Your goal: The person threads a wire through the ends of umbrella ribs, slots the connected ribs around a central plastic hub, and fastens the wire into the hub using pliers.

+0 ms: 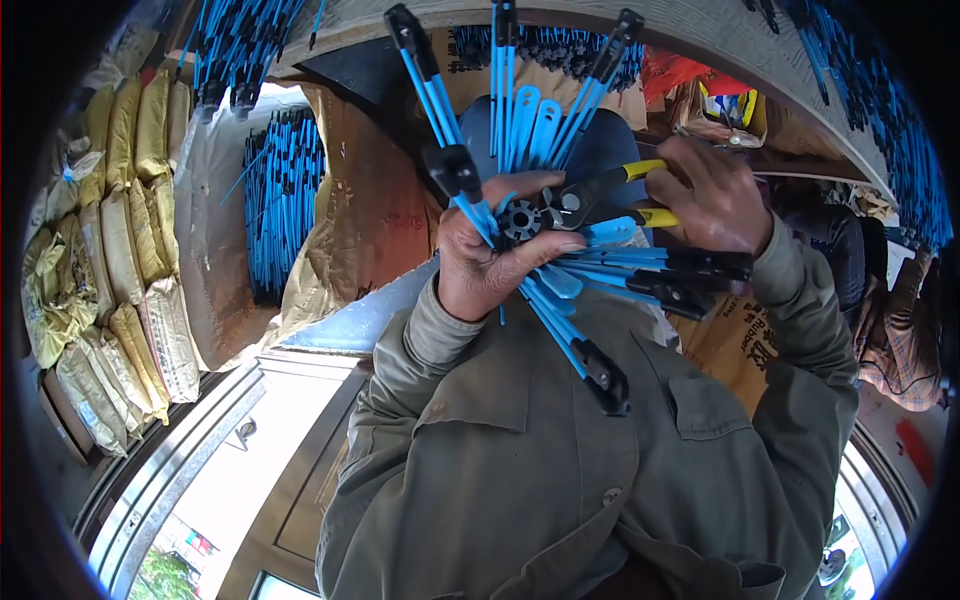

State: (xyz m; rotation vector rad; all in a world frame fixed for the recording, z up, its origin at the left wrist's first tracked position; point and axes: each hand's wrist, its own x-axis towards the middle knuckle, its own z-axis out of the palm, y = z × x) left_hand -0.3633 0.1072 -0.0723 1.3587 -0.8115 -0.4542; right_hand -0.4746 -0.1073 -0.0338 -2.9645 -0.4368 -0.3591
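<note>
My left hand (468,262) is closed round a black notched hub (520,222), its thumb and forefinger on either side. Thin blue ribs (560,290) fan out from the hub in bundles, most ending in black joints, like an umbrella frame. Several flat blue strips with rounded, holed ends (545,128) stick out among them. In my right hand (712,195) are pliers (592,203) with yellow handles and a dark head. The handles are spread a little. The pliers' jaws meet the right side of the hub; whether they pinch anything is hidden.
Ahead curves a table edge (690,35), with more blue ribs (885,130) at its far right. To the left, an open paper-lined carton (370,190) stands beside upright blue ribs (285,205) and stacked yellowish packages (125,240). Clothing (905,340) hangs at right.
</note>
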